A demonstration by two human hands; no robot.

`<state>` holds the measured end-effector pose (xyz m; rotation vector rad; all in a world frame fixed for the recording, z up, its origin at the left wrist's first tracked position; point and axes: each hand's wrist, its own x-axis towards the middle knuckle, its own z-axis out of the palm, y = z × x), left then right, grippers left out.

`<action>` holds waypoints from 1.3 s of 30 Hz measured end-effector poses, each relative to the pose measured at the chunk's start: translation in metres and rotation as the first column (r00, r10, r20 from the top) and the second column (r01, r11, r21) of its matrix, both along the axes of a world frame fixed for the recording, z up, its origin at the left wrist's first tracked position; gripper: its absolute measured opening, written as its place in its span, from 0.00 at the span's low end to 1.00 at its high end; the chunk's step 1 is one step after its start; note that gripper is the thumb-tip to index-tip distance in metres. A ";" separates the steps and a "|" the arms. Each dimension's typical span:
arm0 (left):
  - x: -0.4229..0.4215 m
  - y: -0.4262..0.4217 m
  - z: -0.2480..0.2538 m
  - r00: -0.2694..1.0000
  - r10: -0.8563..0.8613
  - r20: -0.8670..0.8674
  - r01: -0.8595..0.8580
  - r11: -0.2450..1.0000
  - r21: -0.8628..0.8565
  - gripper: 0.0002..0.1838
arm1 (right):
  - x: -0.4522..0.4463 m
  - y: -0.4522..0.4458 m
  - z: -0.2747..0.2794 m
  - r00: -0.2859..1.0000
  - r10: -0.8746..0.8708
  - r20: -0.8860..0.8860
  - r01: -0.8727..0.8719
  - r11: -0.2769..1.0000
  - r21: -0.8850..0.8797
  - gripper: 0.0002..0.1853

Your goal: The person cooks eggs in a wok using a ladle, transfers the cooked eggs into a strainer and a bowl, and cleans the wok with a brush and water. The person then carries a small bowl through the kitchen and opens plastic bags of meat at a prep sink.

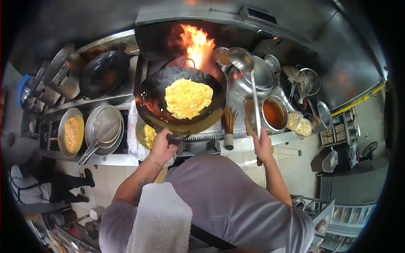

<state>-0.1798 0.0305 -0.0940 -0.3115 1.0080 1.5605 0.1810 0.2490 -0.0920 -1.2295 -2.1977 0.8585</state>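
My left hand (162,145) is closed around the handle of a black wok (154,90). A flat round of cooked egg (188,99) lies in the wok, and tall flames (196,44) rise behind its far rim. In my right hand (263,147) is the long handle of a ladle (253,92). The ladle's bowl points away from me, above the metal pots at the back right. Partly hidden under the wok's near left edge, a dish holds more yellow egg (149,135).
Left of the wok are a second black wok (103,75), stacked strainers (107,122) and a plate of orange-yellow food (73,133). On the right stand a pot of reddish sauce (274,113), a bamboo brush (229,139) and a bagged food (300,123). Another person (31,183) is at the far left.
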 end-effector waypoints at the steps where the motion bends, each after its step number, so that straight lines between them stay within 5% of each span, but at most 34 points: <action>1: -0.007 -0.001 -0.001 0.999 0.009 0.031 -0.010 1.000 0.020 0.04 | 0.009 -0.001 0.000 0.999 -0.040 0.007 0.040 0.998 -0.043 0.29; 4: -0.026 0.030 0.023 1.000 0.017 -0.010 -0.016 0.997 0.077 0.06 | 0.017 0.017 -0.014 0.995 -0.050 -0.084 0.049 0.999 -0.017 0.29; 7: -0.066 0.083 0.000 0.991 0.035 -0.125 -0.014 0.986 0.165 0.10 | 0.002 0.019 -0.002 0.963 -0.167 -0.211 0.104 0.954 -0.282 0.27; 10: -0.060 0.064 -0.023 0.971 0.051 -0.232 -0.017 0.989 0.148 0.07 | 0.001 0.029 -0.007 0.938 -0.135 -0.318 0.054 0.966 -0.252 0.25; 11: -0.018 0.045 0.011 0.937 0.247 -0.246 -0.223 0.967 0.124 0.06 | 0.007 0.025 -0.001 0.931 -0.138 -0.338 0.061 0.972 -0.228 0.24; 12: 0.015 0.009 0.035 0.922 0.283 -0.264 -0.250 0.956 0.153 0.06 | 0.023 0.031 -0.012 0.932 -0.099 -0.347 0.048 0.987 -0.153 0.24; 13: 0.047 -0.026 0.060 0.905 0.319 -0.280 -0.276 0.944 0.183 0.07 | 0.038 0.042 -0.029 0.936 0.064 -0.346 -0.004 0.985 0.171 0.25; 15: 0.032 -0.057 0.057 0.938 0.202 -0.281 -0.162 0.974 0.159 0.07 | 0.063 0.057 -0.050 0.938 0.162 -0.306 -0.021 0.909 0.417 0.25; 18: 0.003 -0.043 0.047 0.973 0.146 -0.181 -0.136 0.989 0.064 0.08 | 0.088 0.023 -0.025 0.959 -0.128 -0.251 0.085 0.981 -0.176 0.30; 24: 0.023 -0.044 0.057 0.959 0.172 -0.227 -0.155 0.984 0.092 0.04 | 0.090 0.002 0.001 0.979 -0.135 -0.150 0.074 0.931 -0.357 0.26; 28: 0.039 -0.054 0.044 0.957 0.202 -0.210 -0.186 0.978 0.096 0.04 | 0.098 0.006 -0.039 0.997 -0.025 -0.074 0.013 0.987 -0.163 0.26; 32: 0.059 -0.064 0.028 0.922 0.270 -0.278 -0.269 0.962 0.040 0.05 | 0.092 0.008 -0.049 0.999 0.021 0.044 -0.011 0.976 -0.216 0.27; 35: 0.077 -0.073 0.026 0.850 0.312 -0.424 -0.340 0.940 0.010 0.06 | 0.044 0.030 -0.054 0.951 0.293 -0.098 -0.284 0.954 0.096 0.35; 37: 0.083 -0.082 0.023 0.780 0.307 -0.545 -0.351 0.936 0.026 0.07 | -0.023 0.038 -0.006 0.951 0.300 0.077 -0.282 0.941 -0.186 0.37; 38: 0.085 -0.086 0.021 0.780 0.303 -0.547 -0.350 0.937 0.020 0.07 | -0.058 0.045 -0.011 0.923 0.381 -0.060 -0.382 0.924 -0.006 0.38; 39: 0.086 -0.090 0.020 0.745 0.312 -0.590 -0.387 0.922 0.000 0.06 | -0.097 0.045 0.011 0.908 0.418 -0.029 -0.418 0.898 -0.133 0.38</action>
